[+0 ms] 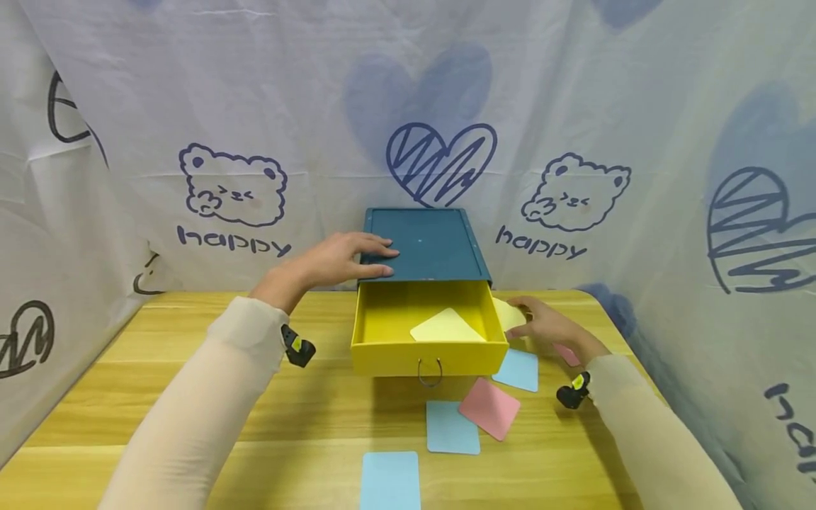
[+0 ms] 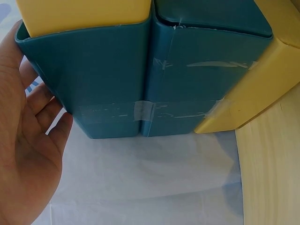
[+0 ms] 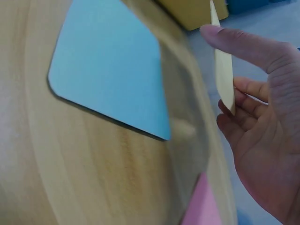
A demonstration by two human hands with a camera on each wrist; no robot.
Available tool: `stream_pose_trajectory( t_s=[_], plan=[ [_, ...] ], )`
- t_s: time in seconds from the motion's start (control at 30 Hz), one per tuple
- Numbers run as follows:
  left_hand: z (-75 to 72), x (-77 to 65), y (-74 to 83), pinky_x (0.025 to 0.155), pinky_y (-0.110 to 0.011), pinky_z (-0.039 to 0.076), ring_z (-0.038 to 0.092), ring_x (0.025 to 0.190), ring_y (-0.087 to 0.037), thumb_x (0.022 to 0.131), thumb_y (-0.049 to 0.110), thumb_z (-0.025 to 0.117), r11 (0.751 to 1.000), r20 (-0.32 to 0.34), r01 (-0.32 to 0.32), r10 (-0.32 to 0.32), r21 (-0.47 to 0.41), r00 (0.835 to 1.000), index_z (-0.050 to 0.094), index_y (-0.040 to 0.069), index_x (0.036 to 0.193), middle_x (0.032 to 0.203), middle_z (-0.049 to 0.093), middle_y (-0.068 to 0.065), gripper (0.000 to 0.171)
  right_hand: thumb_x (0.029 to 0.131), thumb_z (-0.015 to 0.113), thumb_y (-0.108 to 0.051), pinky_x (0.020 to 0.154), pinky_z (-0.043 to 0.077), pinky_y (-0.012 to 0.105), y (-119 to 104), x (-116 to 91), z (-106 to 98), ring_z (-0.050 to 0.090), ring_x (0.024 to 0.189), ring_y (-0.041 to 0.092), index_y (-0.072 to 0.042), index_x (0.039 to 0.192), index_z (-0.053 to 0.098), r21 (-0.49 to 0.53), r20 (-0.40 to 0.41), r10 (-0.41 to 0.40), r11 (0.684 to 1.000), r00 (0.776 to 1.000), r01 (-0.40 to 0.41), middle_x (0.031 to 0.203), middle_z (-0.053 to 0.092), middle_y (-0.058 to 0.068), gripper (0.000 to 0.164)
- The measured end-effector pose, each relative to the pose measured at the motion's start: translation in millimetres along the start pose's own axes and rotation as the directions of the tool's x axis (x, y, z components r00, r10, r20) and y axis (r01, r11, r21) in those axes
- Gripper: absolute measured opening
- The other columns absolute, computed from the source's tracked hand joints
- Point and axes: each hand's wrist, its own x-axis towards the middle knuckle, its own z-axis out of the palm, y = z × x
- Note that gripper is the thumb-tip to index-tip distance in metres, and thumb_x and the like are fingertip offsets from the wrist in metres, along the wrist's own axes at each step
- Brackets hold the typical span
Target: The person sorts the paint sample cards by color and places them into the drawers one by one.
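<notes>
A dark teal box [image 1: 426, 244] stands at the back of the table with its yellow drawer [image 1: 398, 359] pulled out towards me. Inside the drawer lies a pale yellow card [image 1: 448, 326], partly hidden by the front panel. My left hand [image 1: 338, 260] rests on the left side of the box top, fingers extended. To the right of the drawer, my right hand [image 1: 550, 327] pinches another pale yellow card [image 3: 224, 75] between thumb and fingers, above the tabletop. The drawer's side hides part of that card in the head view.
Blue cards [image 1: 451, 428] and a pink card [image 1: 489, 409] lie on the wooden table [image 1: 306, 439] in front of and right of the drawer. Another pink card [image 1: 566, 355] is partly covered by my right arm. A printed cloth [image 1: 331, 106] hangs behind the table.
</notes>
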Motion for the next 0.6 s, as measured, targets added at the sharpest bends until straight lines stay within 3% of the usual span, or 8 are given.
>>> stream_pose_trajectory(
  t_s=[0.2,0.43,0.6],
  plan=[
    [0.3,0.2,0.9,0.114,-0.05,0.027,0.029,0.143,-0.028,0.095,0.052,0.057,1.0,0.0,0.002,-0.002,-0.009,1.0,0.055,0.022,0.142,0.155,0.035,-0.003,0.055,0.084,0.079,-0.028,0.109,0.026,0.063,-15,-15,-15,0.031,0.135,0.043,-0.001,0.148,0.037,-0.008,-0.048,-0.077,0.997,0.996,0.076,0.151,0.033,0.021,0.081],
    [-0.5,1.7,1.0,0.114,-0.05,0.027,0.03,0.142,-0.028,0.095,0.051,0.058,1.0,-0.005,0.001,-0.001,-0.024,1.0,0.055,0.022,0.141,0.154,0.036,-0.003,0.054,0.088,0.073,-0.039,0.109,0.027,0.062,-44,-37,-36,0.027,0.139,0.042,-0.006,0.152,0.033,-0.058,-0.082,-0.097,0.994,0.992,0.092,0.156,0.025,0.02,0.083],
    [-0.4,2.1,1.1,0.114,-0.05,0.028,0.031,0.142,-0.027,0.095,0.051,0.058,1.0,0.002,0.005,-0.005,-0.018,1.0,0.055,0.022,0.141,0.154,0.037,-0.003,0.054,0.09,0.071,-0.038,0.11,0.027,0.06,-67,-54,-48,0.028,0.138,0.04,-0.006,0.152,0.034,-0.058,-0.085,-0.133,0.99,0.987,0.129,0.155,0.025,0.019,0.079]
  ],
)
